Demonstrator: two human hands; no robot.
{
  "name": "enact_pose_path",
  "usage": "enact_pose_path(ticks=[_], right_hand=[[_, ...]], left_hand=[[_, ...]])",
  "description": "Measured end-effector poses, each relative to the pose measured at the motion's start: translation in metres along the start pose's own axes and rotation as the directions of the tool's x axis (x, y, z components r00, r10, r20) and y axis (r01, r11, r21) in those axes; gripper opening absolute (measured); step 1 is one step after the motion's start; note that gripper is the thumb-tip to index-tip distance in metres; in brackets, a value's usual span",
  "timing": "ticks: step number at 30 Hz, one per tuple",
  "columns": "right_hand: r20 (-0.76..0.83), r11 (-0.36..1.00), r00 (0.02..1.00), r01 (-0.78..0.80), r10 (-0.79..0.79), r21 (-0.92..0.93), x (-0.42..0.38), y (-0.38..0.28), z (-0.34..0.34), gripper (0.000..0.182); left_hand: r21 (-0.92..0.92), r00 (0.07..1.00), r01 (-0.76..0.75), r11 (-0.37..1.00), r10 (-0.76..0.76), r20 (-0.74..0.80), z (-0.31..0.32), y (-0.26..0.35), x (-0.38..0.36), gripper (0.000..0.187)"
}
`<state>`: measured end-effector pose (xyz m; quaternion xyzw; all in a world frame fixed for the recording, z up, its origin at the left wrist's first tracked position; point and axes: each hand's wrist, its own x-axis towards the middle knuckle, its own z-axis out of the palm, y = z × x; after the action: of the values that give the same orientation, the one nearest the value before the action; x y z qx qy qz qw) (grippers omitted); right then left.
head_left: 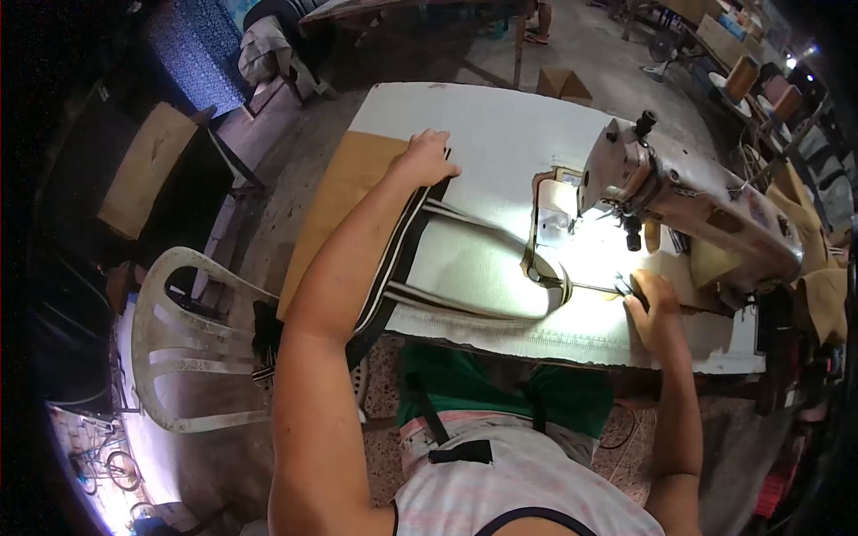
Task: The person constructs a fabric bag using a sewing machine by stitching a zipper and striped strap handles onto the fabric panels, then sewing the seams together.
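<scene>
My left hand (427, 163) is closed on the upper end of a long black strip with pale stripes (413, 234), which runs down past the table's left front edge. A striped strap (474, 306) loops rightward from that strip across the white tabletop, its bend lying below the sewing machine's needle area. My right hand (657, 308), fingers closed, grips the dark handle of a slim metal tool (592, 288). The tool's thin shaft points left, its tip right at the strap's bend. I cannot tell the tool's exact kind.
The sewing machine (679, 188) stands at the table's right, its lamp lighting the needle plate (554, 223). Brown board (335, 196) covers the table's left side. A white plastic chair (201, 339) is at the left; a cardboard box (563, 85) sits beyond the table.
</scene>
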<state>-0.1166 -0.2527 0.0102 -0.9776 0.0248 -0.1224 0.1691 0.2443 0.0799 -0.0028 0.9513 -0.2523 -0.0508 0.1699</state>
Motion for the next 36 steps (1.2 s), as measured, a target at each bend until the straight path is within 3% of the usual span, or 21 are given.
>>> enact_pose_path(ticks=[2,4,5,7,10,12,14,15,17,18,19,21,22,25,28,30,31,32,34,36], right_hand=[[-0.090,0.996,0.993,0.068,-0.074,-0.064,0.005,0.002,0.011,0.038],[-0.045,0.999,0.998,0.037,-0.037,0.018,0.013,0.002,0.015,0.034],[-0.043,0.999,0.998,0.046,-0.045,0.019,0.015,0.004,0.016,0.034],[0.013,0.998,1.000,0.017,-0.018,0.063,0.022,0.005,0.015,0.029],[0.051,0.999,0.998,-0.026,0.024,0.045,0.019,-0.012,0.008,0.028],[-0.021,0.999,1.000,0.004,-0.005,-0.044,0.008,-0.022,0.009,0.027],[0.150,0.870,0.985,-0.150,0.089,0.470,0.004,-0.063,-0.008,0.032],[0.201,0.832,0.979,-0.140,0.035,0.538,0.006,-0.085,-0.016,0.034],[0.197,0.738,0.975,-0.058,-0.103,0.672,0.019,-0.120,-0.014,0.042],[0.225,0.734,0.962,-0.040,-0.156,0.678,0.032,-0.132,-0.013,0.044],[0.361,0.743,0.929,-0.186,-0.081,0.644,0.050,-0.153,-0.019,0.041],[0.329,0.742,0.932,-0.109,-0.156,0.661,0.091,-0.170,0.009,0.047],[0.353,0.827,0.926,-0.089,-0.137,0.555,0.113,-0.188,0.011,0.045],[0.089,0.902,0.954,0.237,-0.286,0.360,0.171,-0.188,0.065,0.044],[0.078,0.926,0.978,0.153,-0.191,0.346,0.215,-0.191,0.082,0.048],[0.146,0.932,0.988,-0.005,-0.051,0.362,0.238,-0.192,0.088,0.055],[0.066,0.923,0.996,0.025,-0.054,0.385,0.246,-0.186,0.104,0.055],[0.065,0.924,0.996,0.025,-0.054,0.382,0.254,-0.176,0.117,0.055],[0.084,0.892,0.996,-0.032,-0.007,0.452,0.263,-0.167,0.126,0.057],[0.123,0.836,0.990,-0.127,0.072,0.534,0.269,-0.160,0.130,0.055]], left_hand=[[-0.049,0.997,0.048,0.998,-0.050,-0.055,0.004,-0.007,0.004,0.078],[-0.286,1.000,-0.029,0.958,0.028,-0.009,0.000,-0.017,0.002,0.052],[-0.286,1.000,-0.023,0.958,0.020,-0.013,0.000,-0.020,0.002,0.052],[-0.417,1.000,0.018,0.909,-0.012,0.019,0.001,-0.027,0.006,0.032],[-0.567,0.996,0.083,0.820,-0.054,0.067,0.002,-0.033,0.009,0.031],[-0.594,0.999,0.041,0.804,-0.037,0.019,0.001,-0.036,0.009,0.025],[-0.792,0.996,0.075,0.606,-0.014,0.084,-0.004,-0.041,0.007,0.026],[-0.793,0.996,0.074,0.605,-0.013,0.084,-0.004,-0.043,0.005,0.026],[-0.920,0.994,0.099,0.379,-0.004,0.105,-0.005,-0.046,0.003,0.028],[-0.920,0.995,0.093,0.380,0.001,0.100,-0.003,-0.047,0.002,0.028],[-0.935,0.997,0.082,0.345,-0.035,0.074,0.001,-0.047,0.002,0.030],[-0.949,0.997,0.058,0.311,-0.072,0.038,0.008,-0.051,0.004,0.031],[-0.953,0.996,0.048,0.300,-0.090,0.021,0.013,-0.052,0.007,0.030],[-0.963,0.997,0.029,0.267,-0.080,0.007,0.008,-0.046,-0.003,0.026],[-0.975,0.997,0.069,0.210,0.004,0.072,0.007,-0.057,-0.005,0.025],[-0.917,0.992,-0.031,0.398,0.122,0.019,0.008,-0.061,-0.008,0.038],[-0.839,0.986,-0.109,0.534,0.168,-0.021,0.007,-0.058,-0.004,0.053],[-0.840,0.985,-0.111,0.532,0.170,-0.023,0.008,-0.054,-0.002,0.053],[-0.447,0.983,-0.153,0.882,0.182,0.022,-0.009,-0.028,-0.014,0.054],[-0.405,0.983,-0.182,0.896,0.169,-0.068,0.006,-0.031,0.000,0.047]])
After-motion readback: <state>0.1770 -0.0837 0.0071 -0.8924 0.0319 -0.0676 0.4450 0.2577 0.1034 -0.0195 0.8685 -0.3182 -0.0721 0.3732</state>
